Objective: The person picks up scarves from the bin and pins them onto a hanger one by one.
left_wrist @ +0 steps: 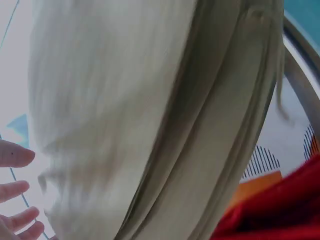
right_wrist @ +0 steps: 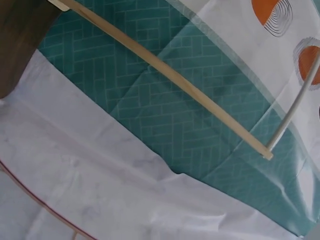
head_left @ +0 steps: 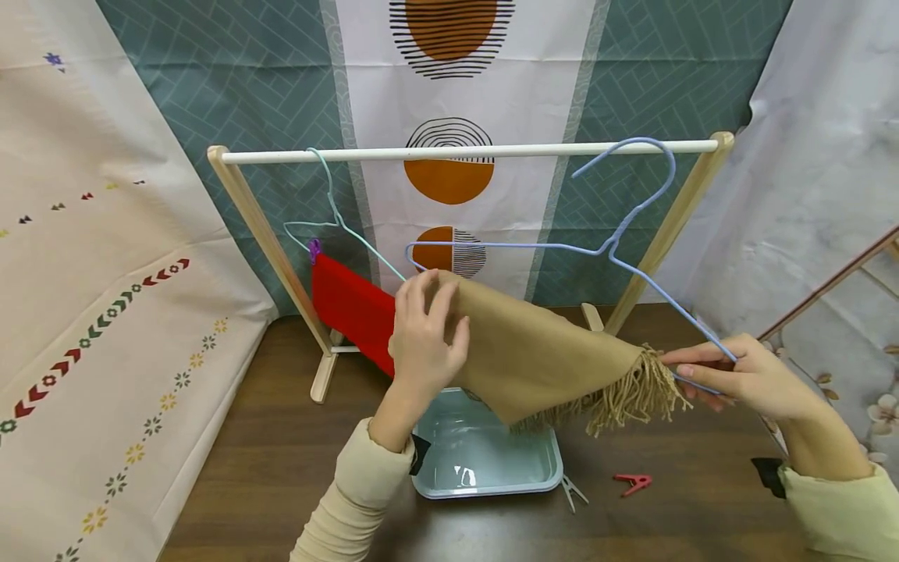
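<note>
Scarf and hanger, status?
Right hand grips blue hanger; left hand by scarf, fingers apart. Scarf draped on hanger, hook off rail. Red cloth hanging near left hand.

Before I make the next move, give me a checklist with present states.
1. Right grip on the blue hanger: ok.
2. Tan cloth draped over that hanger: ok.
3. Blue hanger hooked on the white rod: not ok; it is held in front.
4. Left grip free of the tan cloth: cannot tell; it overlaps the cloth in the head view.
5. Red cloth secured at its left corner: ok, by the purple clip.
</note>
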Demonstrator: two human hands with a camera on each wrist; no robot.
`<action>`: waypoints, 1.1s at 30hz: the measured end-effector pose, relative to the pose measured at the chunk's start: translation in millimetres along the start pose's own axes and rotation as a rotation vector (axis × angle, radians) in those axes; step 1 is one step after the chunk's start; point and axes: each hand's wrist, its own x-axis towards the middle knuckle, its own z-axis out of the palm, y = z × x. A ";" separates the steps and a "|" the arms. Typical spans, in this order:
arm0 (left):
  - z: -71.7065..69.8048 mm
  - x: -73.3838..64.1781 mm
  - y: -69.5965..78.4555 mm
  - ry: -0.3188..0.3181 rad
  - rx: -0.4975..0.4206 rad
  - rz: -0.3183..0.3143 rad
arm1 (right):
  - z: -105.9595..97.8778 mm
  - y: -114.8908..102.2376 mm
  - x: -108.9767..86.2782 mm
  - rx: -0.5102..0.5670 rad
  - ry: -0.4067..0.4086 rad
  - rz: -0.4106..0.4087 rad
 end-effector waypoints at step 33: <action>96.8 -45.2 76.6 0.087 0.221 0.261 | 8.9 -11.4 17.7 -0.006 0.024 0.065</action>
